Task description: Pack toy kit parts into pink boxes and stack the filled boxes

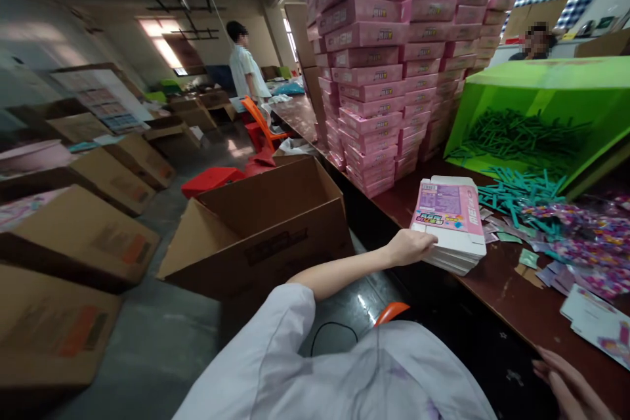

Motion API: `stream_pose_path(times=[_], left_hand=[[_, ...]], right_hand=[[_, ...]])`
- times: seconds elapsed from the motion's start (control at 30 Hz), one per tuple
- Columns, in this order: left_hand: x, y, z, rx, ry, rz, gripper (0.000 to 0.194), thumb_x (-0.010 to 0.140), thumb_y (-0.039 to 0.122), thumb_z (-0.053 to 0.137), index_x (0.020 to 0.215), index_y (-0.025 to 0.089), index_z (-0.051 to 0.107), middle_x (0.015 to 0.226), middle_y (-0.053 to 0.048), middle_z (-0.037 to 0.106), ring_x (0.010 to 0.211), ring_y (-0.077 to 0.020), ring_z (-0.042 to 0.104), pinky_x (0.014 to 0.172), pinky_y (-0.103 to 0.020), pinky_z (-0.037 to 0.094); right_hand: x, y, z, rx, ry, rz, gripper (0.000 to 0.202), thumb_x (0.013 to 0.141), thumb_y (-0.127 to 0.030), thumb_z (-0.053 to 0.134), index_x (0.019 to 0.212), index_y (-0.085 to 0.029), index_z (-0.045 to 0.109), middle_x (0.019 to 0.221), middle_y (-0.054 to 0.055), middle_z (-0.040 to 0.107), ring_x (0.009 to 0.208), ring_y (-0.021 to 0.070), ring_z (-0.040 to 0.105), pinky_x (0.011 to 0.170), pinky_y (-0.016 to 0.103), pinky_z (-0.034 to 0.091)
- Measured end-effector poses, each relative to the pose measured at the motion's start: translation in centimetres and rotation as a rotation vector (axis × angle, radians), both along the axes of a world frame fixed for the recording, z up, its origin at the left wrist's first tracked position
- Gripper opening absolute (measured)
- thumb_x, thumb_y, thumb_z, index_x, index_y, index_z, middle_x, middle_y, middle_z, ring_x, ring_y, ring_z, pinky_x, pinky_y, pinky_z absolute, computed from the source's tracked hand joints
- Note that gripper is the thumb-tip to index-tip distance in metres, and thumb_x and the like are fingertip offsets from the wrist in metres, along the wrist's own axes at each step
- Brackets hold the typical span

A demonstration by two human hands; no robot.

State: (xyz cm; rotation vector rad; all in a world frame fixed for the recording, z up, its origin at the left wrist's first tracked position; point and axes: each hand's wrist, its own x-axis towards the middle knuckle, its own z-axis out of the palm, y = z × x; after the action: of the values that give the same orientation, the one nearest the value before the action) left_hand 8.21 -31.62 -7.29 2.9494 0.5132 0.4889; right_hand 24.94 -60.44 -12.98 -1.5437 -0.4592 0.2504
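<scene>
My left hand (pixel 411 247) is closed on the near left corner of a stack of flat pink-and-white cartons (pixel 447 210) at the edge of the dark red table (pixel 512 302). My right hand (pixel 568 380) is low at the right, by the table's front edge, with its fingers apart and nothing seen in them. White printed cards (pixel 598 325) lie above it on the table. Beyond the cartons are teal sticks (pixel 524 193), small packets (pixel 528 258) and a heap of purple and pink wrapped pieces (pixel 585 236).
Tall piles of pink boxes (pixel 374 72) stand behind the cartons. A green bin (pixel 546 88) lies on its side with dark green sticks inside. An open cardboard box (pixel 266 223) is on the floor at left. One person stands far back; another sits behind the bin.
</scene>
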Motion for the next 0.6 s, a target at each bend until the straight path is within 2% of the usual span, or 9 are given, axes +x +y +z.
stream_pose_path(times=[0.07, 0.13, 0.17, 0.27, 0.33, 0.4, 0.47, 0.53, 0.6], left_hand=[[0.4, 1.0, 1.2, -0.016, -0.073, -0.002, 0.033, 0.095, 0.035, 0.043, 0.111, 0.015, 0.065, 0.097, -0.008, 0.072, 0.092, -0.0167, 0.068, 0.081, -0.026, 0.051], [1.4, 2.1, 2.3, -0.016, -0.148, 0.046, 0.047, 0.092, 0.049, 0.048, 0.120, 0.014, 0.061, 0.117, -0.013, 0.067, 0.112, -0.0209, 0.061, 0.096, -0.030, 0.048], [2.1, 2.5, 2.5, -0.018, -0.153, 0.089, 0.059, 0.089, 0.056, 0.051, 0.128, 0.012, 0.057, 0.129, -0.016, 0.060, 0.124, -0.0246, 0.054, 0.104, -0.034, 0.043], [4.1, 3.0, 1.8, -0.029, -0.009, 0.179, 0.092, 0.080, 0.070, 0.054, 0.145, 0.007, 0.038, 0.153, -0.024, 0.033, 0.142, -0.0368, 0.029, 0.117, -0.050, 0.024], [4.8, 2.6, 0.7, -0.028, 0.074, 0.169, 0.094, 0.081, 0.073, 0.050, 0.147, 0.008, 0.034, 0.155, -0.024, 0.028, 0.143, -0.0401, 0.026, 0.117, -0.055, 0.018], [4.6, 1.8, -0.2, -0.008, 0.071, 0.146, 0.094, 0.081, 0.074, 0.047, 0.148, 0.010, 0.033, 0.154, -0.023, 0.030, 0.143, -0.0404, 0.027, 0.117, -0.055, 0.017], [4.0, 0.9, -0.6, 0.017, 0.050, 0.133, 0.094, 0.080, 0.075, 0.048, 0.148, 0.011, 0.034, 0.154, -0.022, 0.031, 0.142, -0.0405, 0.028, 0.117, -0.054, 0.018], [3.5, 0.2, -0.7, 0.033, 0.041, 0.131, 0.093, 0.081, 0.074, 0.048, 0.148, 0.012, 0.033, 0.155, -0.022, 0.029, 0.142, -0.0408, 0.028, 0.116, -0.054, 0.019], [3.3, -0.2, -0.8, 0.035, 0.046, 0.137, 0.093, 0.081, 0.074, 0.047, 0.149, 0.012, 0.031, 0.156, -0.022, 0.026, 0.143, -0.0415, 0.026, 0.116, -0.054, 0.020]], right_hand=[[-1.3, 1.6, 1.8, 0.023, 0.024, 0.036, 0.016, 0.067, -0.048, 0.072, 0.080, -0.038, 0.071, 0.104, 0.004, 0.067, 0.112, 0.0404, 0.060, 0.108, 0.060, 0.042], [-1.9, 3.0, 2.5, 0.017, 0.024, 0.132, 0.022, 0.067, -0.046, 0.074, 0.084, -0.032, 0.071, 0.106, 0.005, 0.067, 0.106, 0.0354, 0.063, 0.106, 0.056, 0.045], [-1.9, 3.7, 2.6, 0.016, 0.022, 0.170, 0.027, 0.066, -0.046, 0.075, 0.086, -0.028, 0.070, 0.106, 0.005, 0.067, 0.101, 0.0324, 0.065, 0.102, 0.053, 0.048], [-1.1, 6.5, 2.4, 0.001, 0.016, 0.192, 0.042, 0.065, -0.048, 0.075, 0.094, -0.018, 0.070, 0.102, 0.008, 0.069, 0.088, 0.0253, 0.065, 0.090, 0.044, 0.053], [0.5, 9.7, 2.7, -0.050, -0.002, 0.129, 0.053, 0.067, -0.052, 0.071, 0.103, -0.014, 0.068, 0.105, 0.011, 0.068, 0.089, 0.0259, 0.064, 0.087, 0.043, 0.053], [2.7, 13.6, 3.5, -0.206, -0.099, 0.050, 0.063, 0.071, -0.056, 0.063, 0.114, -0.011, 0.065, 0.111, 0.016, 0.067, 0.092, 0.0291, 0.064, 0.088, 0.047, 0.051], [4.8, 17.6, 4.5, -0.494, -0.272, 0.126, 0.064, 0.071, -0.055, 0.061, 0.113, -0.006, 0.065, 0.111, 0.022, 0.066, 0.092, 0.0333, 0.063, 0.087, 0.049, 0.048], [5.9, 20.6, 5.4, -0.741, -0.320, 0.245, 0.060, 0.076, -0.054, 0.057, 0.106, -0.003, 0.069, 0.099, 0.025, 0.068, 0.089, 0.0360, 0.063, 0.083, 0.048, 0.048], [5.7, 21.9, 6.2, -0.857, -0.362, 0.287, 0.058, 0.081, -0.054, 0.053, 0.103, -0.004, 0.071, 0.092, 0.025, 0.068, 0.089, 0.0369, 0.063, 0.079, 0.045, 0.047]])
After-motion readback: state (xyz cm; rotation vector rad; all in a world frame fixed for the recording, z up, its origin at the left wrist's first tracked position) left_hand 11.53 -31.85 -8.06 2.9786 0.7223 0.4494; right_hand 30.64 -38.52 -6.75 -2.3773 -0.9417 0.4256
